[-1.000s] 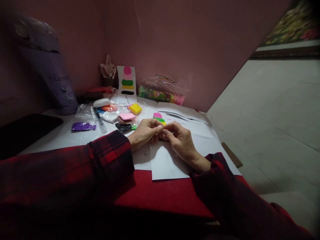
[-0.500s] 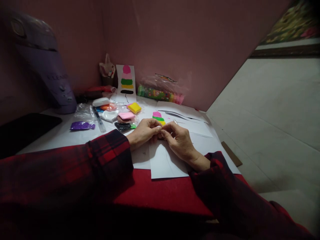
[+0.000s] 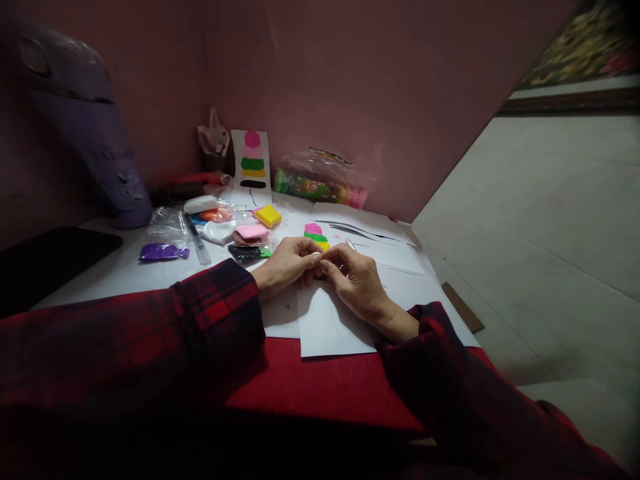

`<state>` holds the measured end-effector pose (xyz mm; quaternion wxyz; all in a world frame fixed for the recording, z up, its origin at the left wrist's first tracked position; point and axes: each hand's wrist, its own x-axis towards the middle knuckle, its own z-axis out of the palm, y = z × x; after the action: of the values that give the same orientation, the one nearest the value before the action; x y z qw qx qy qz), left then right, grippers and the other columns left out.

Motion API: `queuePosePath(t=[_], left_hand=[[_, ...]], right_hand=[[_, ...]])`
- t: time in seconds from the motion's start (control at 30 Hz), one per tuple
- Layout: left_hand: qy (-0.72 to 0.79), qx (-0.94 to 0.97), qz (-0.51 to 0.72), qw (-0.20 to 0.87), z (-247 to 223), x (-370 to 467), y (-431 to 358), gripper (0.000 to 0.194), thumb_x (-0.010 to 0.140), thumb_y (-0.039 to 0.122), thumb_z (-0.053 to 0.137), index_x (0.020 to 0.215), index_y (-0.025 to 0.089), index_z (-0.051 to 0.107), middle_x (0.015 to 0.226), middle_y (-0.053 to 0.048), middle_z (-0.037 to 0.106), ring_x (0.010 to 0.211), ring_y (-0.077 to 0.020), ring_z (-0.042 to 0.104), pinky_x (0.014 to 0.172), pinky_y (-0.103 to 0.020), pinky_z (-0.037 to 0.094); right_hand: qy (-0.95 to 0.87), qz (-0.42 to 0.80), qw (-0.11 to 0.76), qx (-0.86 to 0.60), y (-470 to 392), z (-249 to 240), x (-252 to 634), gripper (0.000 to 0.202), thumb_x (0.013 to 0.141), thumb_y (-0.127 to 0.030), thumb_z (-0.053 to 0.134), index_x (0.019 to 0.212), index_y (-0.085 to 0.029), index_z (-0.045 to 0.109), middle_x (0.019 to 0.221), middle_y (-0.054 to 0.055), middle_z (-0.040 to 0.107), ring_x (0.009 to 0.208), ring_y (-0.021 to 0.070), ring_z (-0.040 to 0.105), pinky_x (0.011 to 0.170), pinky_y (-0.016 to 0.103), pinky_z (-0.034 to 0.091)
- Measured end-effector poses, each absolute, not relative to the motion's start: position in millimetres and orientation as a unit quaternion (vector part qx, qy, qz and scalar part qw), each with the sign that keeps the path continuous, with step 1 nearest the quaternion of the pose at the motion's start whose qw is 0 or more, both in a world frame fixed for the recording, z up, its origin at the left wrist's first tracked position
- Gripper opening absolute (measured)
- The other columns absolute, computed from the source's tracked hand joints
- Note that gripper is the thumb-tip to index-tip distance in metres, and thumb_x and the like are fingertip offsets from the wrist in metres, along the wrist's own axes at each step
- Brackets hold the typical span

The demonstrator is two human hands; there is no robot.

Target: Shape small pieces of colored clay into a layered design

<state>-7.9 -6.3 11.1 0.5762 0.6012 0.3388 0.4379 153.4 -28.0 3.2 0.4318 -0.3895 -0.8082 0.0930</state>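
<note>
Pink, green and yellow bands made up the coloured figure, which lay on paper just beyond the fingertips, its lower part covered by the hands. The left hand was curled, thumb and forefinger pinched closed. The right hand met it at the fingertips, likewise nearly closed, with a slender pale rod lodged among its fingers and projecting past the knuckles. Whatever sat between the two pinches was too small and shaded to identify.

Hazards noted: a slip of either hand could dent or smear the yellow band, nearest the fingers. Turning the right wrist could drag the rod across the paper. The white sheet reached over the red tabletop, beside the right sleeve; a snag there could shift it. The black packet, just beside the left hand, could be knocked by a backward sweep.
</note>
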Motion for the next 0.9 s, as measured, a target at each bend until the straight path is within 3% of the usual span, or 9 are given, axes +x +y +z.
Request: queuePosePath(t=[0.47,0.9], left_hand=[[0.311,0.608,0.445,0.58,4.8,-10.1,-2.2,0.015,0.081,0.019,0.07,0.075,0.011,0.06,0.055,0.001,0.06,0.037,-0.0075,0.051,0.036,-0.018,0.038],[0.322,0.605,0.45,0.573,7.3,-9.0,-5.3,0.011,0.082,0.011,0.064,0.072,0.011,0.059,0.052,0.001,0.059,0.036,-0.007,0.05,0.035,-0.017,0.037]], right_hand=[[-0.8,0.112,0.436,-0.398,-28.0,2.8,152.9,0.005,0.091,-0.019,0.059,0.087,-0.018,0.062,0.077,0.003,0.069,0.069,0.016,0.062,0.065,0.03,0.048],[-0.798,0.105,0.434,-0.404,-28.9,3.4,152.6,0.004,0.09,-0.018,0.06,0.087,-0.017,0.063,0.078,0.003,0.069,0.07,0.0161,0.063,0.065,0.03,0.047]])
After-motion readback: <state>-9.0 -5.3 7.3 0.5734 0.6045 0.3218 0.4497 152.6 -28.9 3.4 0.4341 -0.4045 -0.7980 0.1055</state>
